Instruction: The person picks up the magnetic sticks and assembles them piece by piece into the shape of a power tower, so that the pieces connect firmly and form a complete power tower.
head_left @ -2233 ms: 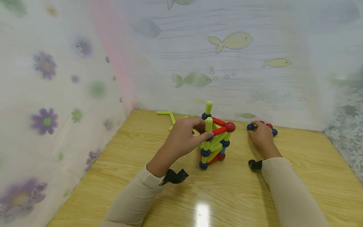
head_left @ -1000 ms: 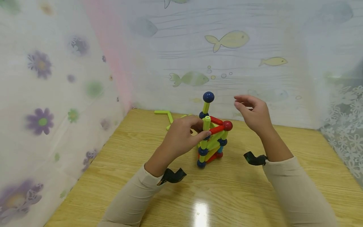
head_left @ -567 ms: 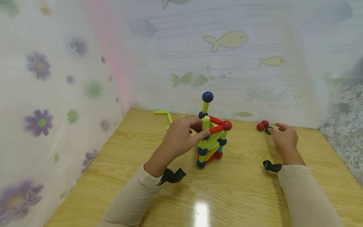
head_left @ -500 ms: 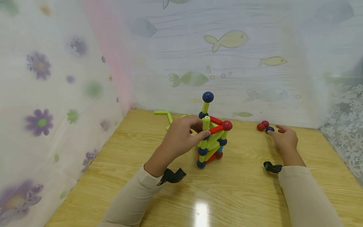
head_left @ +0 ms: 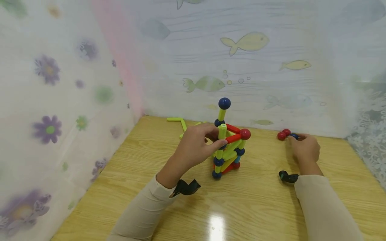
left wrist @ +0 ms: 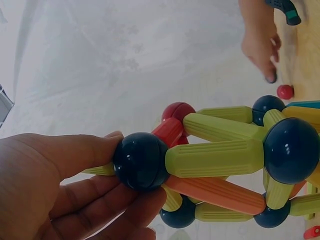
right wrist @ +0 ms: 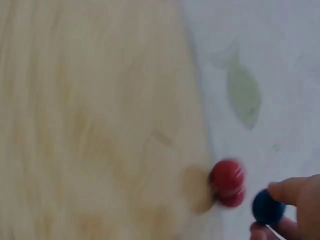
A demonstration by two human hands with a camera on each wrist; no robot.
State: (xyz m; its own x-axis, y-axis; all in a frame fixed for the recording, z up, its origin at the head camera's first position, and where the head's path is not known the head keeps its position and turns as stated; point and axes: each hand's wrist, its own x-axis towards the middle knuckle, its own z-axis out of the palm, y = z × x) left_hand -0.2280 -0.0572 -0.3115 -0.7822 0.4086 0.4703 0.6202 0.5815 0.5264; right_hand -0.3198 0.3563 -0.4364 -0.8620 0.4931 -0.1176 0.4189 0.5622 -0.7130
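A tower of magnetic rods and balls (head_left: 230,154) stands mid-table, built from yellow-green, red and blue pieces. My left hand (head_left: 193,146) steadies it, thumb and fingers pinching a blue ball (left wrist: 140,161) at an upper corner. Above that ball rises a bare yellow-green rod (head_left: 222,131). On the rear post sits another blue ball (head_left: 224,103), the tower's highest piece. At the back right, my right hand (head_left: 306,149) pinches a loose blue ball (right wrist: 267,207) between thumb and fingers. Two red balls (right wrist: 227,174) lie just beside it, apart from the blue one in the right wrist view.
Loose yellow-green rods (head_left: 175,119) lie at the back left of the wooden table (head_left: 250,207), partly behind my left hand. A fish-printed cloth (head_left: 193,50) hangs along the back edge, and a flowered one (head_left: 60,100) along the left.
A blue ball from the back right came to sit on the rear post. My right hand then moved back right and now pinches another blue ball. The left hand keeps its grip.
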